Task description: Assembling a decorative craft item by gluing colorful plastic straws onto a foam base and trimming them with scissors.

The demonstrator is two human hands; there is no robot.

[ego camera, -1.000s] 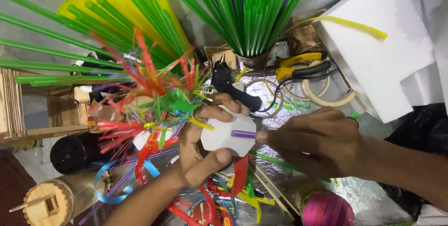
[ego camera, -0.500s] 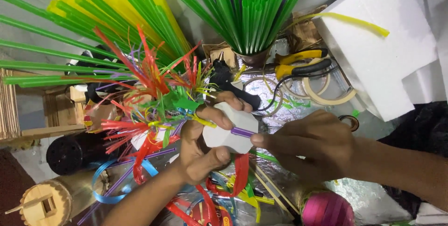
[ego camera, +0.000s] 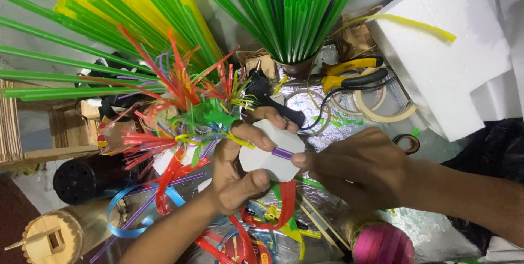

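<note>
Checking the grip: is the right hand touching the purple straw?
Touching: the head view shows the right hand pinching the purple straw at the foam piece.

Foil-covered surface [ego camera: 431,231] carrying craft clutter

Lying on it: yellow-handled pliers [ego camera: 349,76], masking tape rolls [ego camera: 385,112], a black glue gun [ego camera: 268,97], a white foam block [ego camera: 442,62], a pink ribbon spool [ego camera: 382,244] and wooden sticks [ego camera: 319,223].

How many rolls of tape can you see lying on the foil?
2: a cream tape roll right of the yellow-handled pliers, and a thinner ring-like tape roll beside the black glue gun. Clutter may hide others.
</note>
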